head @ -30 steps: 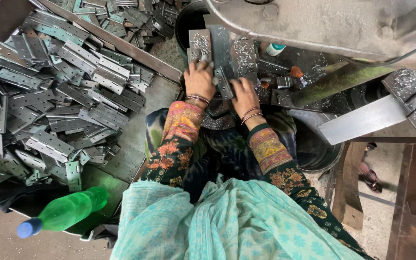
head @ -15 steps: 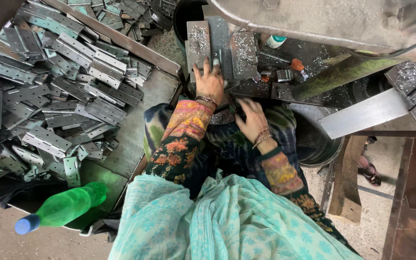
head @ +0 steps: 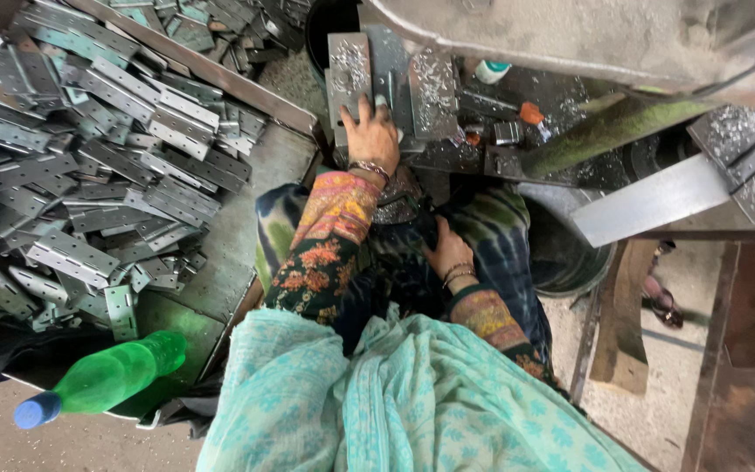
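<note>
Left hand reaches forward to the machine's flat grey metal work plate, fingers spread flat, pressing on the plate between two upright grey steel blocks dusted with bright swarf; grip is open, palm down, nothing enclosed so far as the view shows. Whether a hinge blank lies under the fingertips cannot be told, the hand covers that spot. Right hand is drawn back low in the lap against dark tie-dyed cloth, fingers curled inward; cannot tell whether it closes on anything, the fold of cloth hides the palm. Supply sits well to the left: a heap of grey stamped steel hinge plates with punched holes in a shallow sheet-metal tray. A green plastic bottle with blue cap lies at the tray's near corner. A dark round bucket stands below the machine on the right. Judgement on doing the step well: the piece likely needs seating square between the blocks, so keep the pressing fingers flat and clear of the tooling line, brush loose swarf away so the part beds evenly, and keep the loose sleeve and bangle off the plate edge. The low hand looks best kept out until the forward hand is steady.
</note>
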